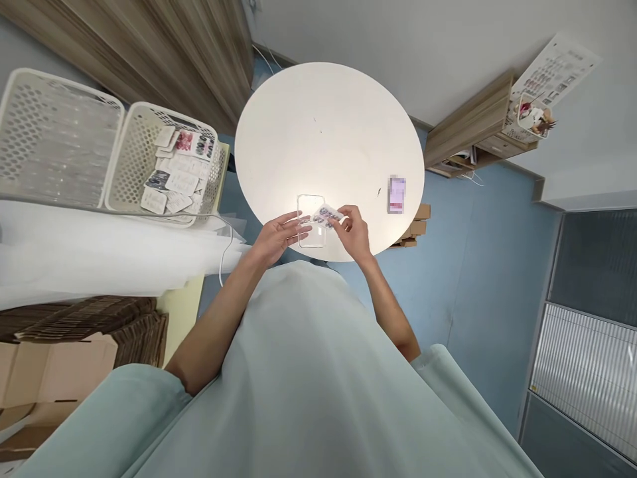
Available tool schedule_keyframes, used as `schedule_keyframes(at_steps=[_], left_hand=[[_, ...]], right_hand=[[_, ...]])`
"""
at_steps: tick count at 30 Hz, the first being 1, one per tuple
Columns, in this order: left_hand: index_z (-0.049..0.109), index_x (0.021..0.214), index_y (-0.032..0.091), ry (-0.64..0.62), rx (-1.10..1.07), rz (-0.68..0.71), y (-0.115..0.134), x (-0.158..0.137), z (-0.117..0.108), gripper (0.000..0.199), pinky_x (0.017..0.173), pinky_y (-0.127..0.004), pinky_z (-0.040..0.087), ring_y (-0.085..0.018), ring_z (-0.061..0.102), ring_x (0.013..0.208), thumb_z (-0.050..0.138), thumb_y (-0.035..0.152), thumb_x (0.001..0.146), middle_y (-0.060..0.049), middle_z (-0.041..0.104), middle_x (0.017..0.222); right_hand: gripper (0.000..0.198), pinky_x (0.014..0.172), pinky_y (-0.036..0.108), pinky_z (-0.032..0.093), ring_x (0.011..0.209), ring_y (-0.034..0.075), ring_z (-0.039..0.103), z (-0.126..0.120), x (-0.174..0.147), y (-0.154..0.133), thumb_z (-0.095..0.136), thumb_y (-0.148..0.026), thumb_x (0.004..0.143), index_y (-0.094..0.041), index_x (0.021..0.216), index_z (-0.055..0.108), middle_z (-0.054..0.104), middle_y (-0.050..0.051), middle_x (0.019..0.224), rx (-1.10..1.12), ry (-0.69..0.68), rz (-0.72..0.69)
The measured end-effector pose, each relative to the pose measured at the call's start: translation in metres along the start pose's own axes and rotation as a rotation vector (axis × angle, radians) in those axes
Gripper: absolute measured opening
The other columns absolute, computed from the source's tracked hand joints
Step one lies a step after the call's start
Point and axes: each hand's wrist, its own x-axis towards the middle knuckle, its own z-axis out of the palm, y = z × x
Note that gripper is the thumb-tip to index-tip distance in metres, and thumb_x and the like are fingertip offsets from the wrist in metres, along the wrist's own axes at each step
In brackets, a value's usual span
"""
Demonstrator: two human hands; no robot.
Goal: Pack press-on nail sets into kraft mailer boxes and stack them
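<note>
Overlapping the left edge of a clear, round-cornered plastic case (316, 241) on the counter (318, 133), the left hand (279, 239) holds its fingers straight and parted, contact with the case hard to tell. Right hand (353, 234) pinches a small printed card (324, 214) between thumb and fingers, tilted over the case, its right end covered by fingertips and its dark marks too small to read. Farther out: smooth white oval top, phone (397, 194) with pixelated screen near its right edge; off left, perforated plastic basket (127, 162) of jumbled cards (182, 176).
</note>
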Motion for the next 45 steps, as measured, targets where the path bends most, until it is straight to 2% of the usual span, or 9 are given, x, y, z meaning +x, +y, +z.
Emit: schedule_keyframes(at_steps=[6,10,17,24,30,35,39,45], left_hand=[[0.073,0.14,0.019,0.015,0.017,0.019,-0.007,0.005,0.007,0.062,0.118,-0.05,0.058,-0.031,0.072,0.135,0.093,0.032,0.082,-0.017,0.075,0.146],[0.072,0.142,0.02,0.002,0.044,0.03,-0.01,0.004,0.009,0.066,0.116,-0.051,0.058,-0.033,0.072,0.135,0.093,0.037,0.082,-0.019,0.074,0.148],[0.072,0.142,0.02,-0.013,0.068,0.051,-0.009,-0.004,0.014,0.069,0.112,-0.047,0.06,-0.033,0.071,0.136,0.095,0.041,0.08,-0.02,0.07,0.153],[0.074,0.141,0.021,-0.008,0.072,0.044,-0.01,-0.006,0.012,0.068,0.106,-0.04,0.063,-0.031,0.072,0.134,0.096,0.041,0.08,-0.018,0.07,0.153],[0.075,0.139,0.021,0.008,0.043,0.031,-0.011,-0.007,0.006,0.065,0.102,-0.04,0.065,-0.03,0.074,0.129,0.095,0.038,0.081,-0.018,0.071,0.152],[0.075,0.138,0.019,-0.015,-0.014,0.024,-0.012,-0.01,0.001,0.062,0.109,-0.043,0.062,-0.032,0.071,0.136,0.095,0.034,0.081,-0.019,0.072,0.149],[0.076,0.137,0.018,-0.049,-0.03,0.013,-0.012,-0.014,-0.004,0.061,0.111,-0.046,0.062,-0.034,0.071,0.137,0.096,0.033,0.081,-0.021,0.073,0.148],[0.076,0.136,0.017,-0.089,-0.029,-0.011,-0.013,-0.017,-0.011,0.058,0.114,-0.05,0.06,-0.035,0.071,0.138,0.095,0.033,0.083,-0.022,0.072,0.149]], right_hand=[[0.024,0.072,0.03,0.046,0.066,0.014,0.057,0.001,-0.002,0.006,0.067,-0.043,0.102,-0.028,0.12,0.062,0.072,-0.001,0.108,-0.132,-0.186,-0.048],[0.023,0.075,0.031,0.048,0.067,0.014,0.057,0.001,-0.005,0.008,0.065,-0.038,0.105,-0.026,0.124,0.065,0.072,0.002,0.118,-0.221,-0.248,-0.098],[0.025,0.073,0.029,0.048,0.077,0.014,0.062,-0.001,-0.012,0.01,0.067,-0.037,0.109,-0.028,0.132,0.07,0.062,0.006,0.13,-0.42,-0.274,-0.152],[0.028,0.07,0.029,0.049,0.079,0.015,0.063,0.003,-0.014,0.011,0.066,-0.041,0.111,-0.031,0.135,0.075,0.061,0.007,0.126,-0.517,-0.272,-0.17],[0.03,0.074,0.028,0.051,0.074,0.013,0.059,0.01,-0.015,0.009,0.072,-0.048,0.106,-0.028,0.127,0.08,0.067,0.004,0.113,-0.352,-0.18,-0.144],[0.046,0.078,0.03,0.053,0.071,0.012,0.055,0.012,0.002,0.013,0.066,-0.063,0.104,-0.024,0.126,0.078,0.07,0.004,0.109,-0.121,0.042,0.043],[0.058,0.075,0.03,0.053,0.076,0.014,0.059,0.02,0.019,0.015,0.063,-0.075,0.1,-0.023,0.122,0.078,0.074,0.006,0.109,0.051,-0.007,0.189],[0.069,0.069,0.03,0.052,0.074,0.016,0.061,0.04,0.031,0.009,0.058,-0.089,0.095,-0.026,0.117,0.077,0.074,0.006,0.101,0.151,-0.058,0.2]])
